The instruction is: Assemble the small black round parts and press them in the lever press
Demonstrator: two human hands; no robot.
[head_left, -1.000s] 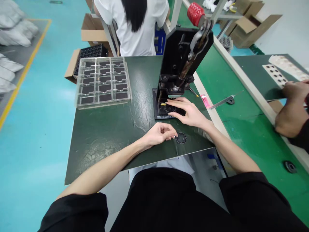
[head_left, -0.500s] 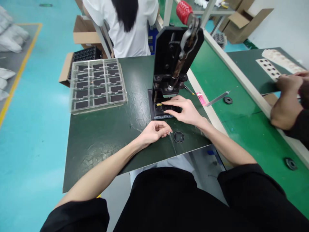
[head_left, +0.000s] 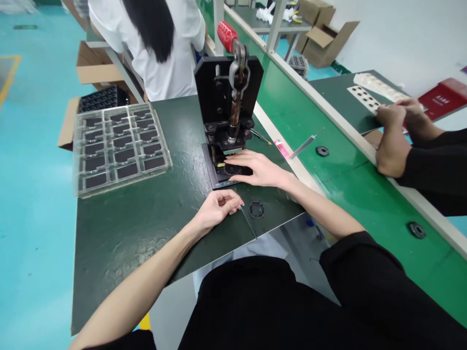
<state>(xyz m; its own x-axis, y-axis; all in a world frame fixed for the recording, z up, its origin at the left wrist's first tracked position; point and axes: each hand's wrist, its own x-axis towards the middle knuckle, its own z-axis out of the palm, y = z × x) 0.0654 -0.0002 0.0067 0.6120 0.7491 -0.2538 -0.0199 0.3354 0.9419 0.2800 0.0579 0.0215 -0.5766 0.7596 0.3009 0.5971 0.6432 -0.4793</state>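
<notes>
My left hand (head_left: 219, 209) rests low over the table, thumb and forefinger pinched on the end of a thin dark dotted strip (head_left: 248, 223). Beside this strip lies a round black disc with a square centre (head_left: 256, 209). My right hand (head_left: 260, 168) is at the base of a black hand press (head_left: 229, 92), its fingers and thumb spread around a round black part (head_left: 232, 169) in the fixture. I cannot tell whether the fingertips touch that part. A small yellow piece (head_left: 221, 165) shows beside it. The press has a red lever grip (head_left: 226, 35), which is raised.
A clear compartment tray (head_left: 122, 150) with dark rectangular pieces stands at the table's left. Tweezers (head_left: 261, 137) lie right of the press. On the green belt are round black parts (head_left: 322, 150). A co-worker's hands (head_left: 397, 114) hold something at right; another person in white (head_left: 160, 58) sits ahead.
The view has turned right, so the table and press appear further left. My right hand stays at the press with its fingers a little straighter. The left hand still pinches the strip.
</notes>
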